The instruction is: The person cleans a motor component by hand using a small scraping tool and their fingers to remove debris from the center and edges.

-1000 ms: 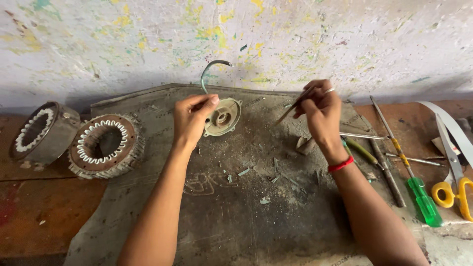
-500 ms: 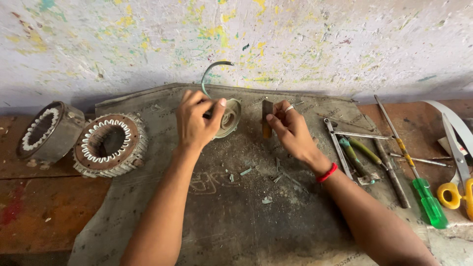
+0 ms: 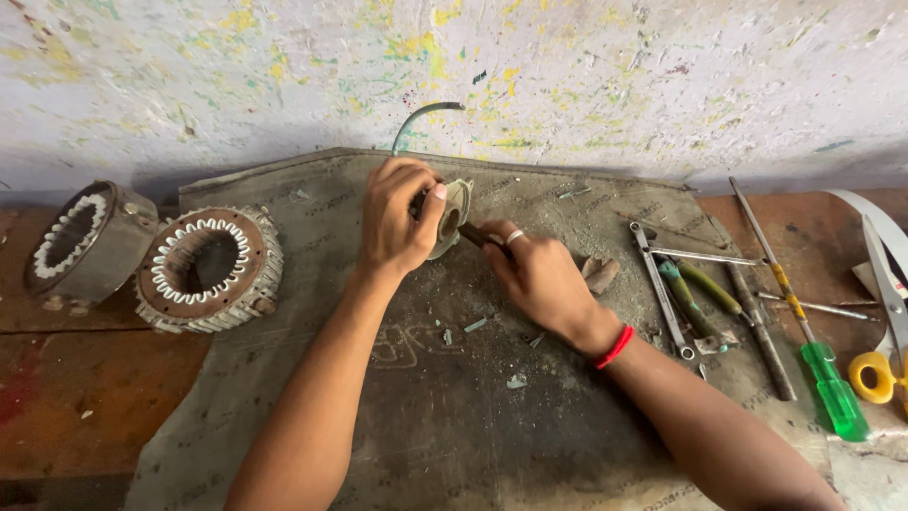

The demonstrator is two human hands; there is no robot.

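Note:
My left hand (image 3: 397, 222) grips a small round pale metal part (image 3: 452, 216), tipped up on its edge on the grey mat (image 3: 454, 407). A curved grey wire (image 3: 416, 118) rises behind it. My right hand (image 3: 534, 274), with a ring and a red wrist thread, holds a thin dark tool (image 3: 473, 234) whose tip meets the round part. Both hands are close together at the far middle of the mat.
Two motor stators with white windings (image 3: 206, 268) (image 3: 80, 241) sit at the left on the wooden bench. At the right lie wrenches (image 3: 657, 284), pliers (image 3: 695, 293), a green-handled screwdriver (image 3: 813, 364) and yellow-handled scissors (image 3: 884, 341). A paint-flecked wall stands behind.
My right hand came left from the tools and brought the thin tool to the round part. My left hand lifted the part onto its edge.

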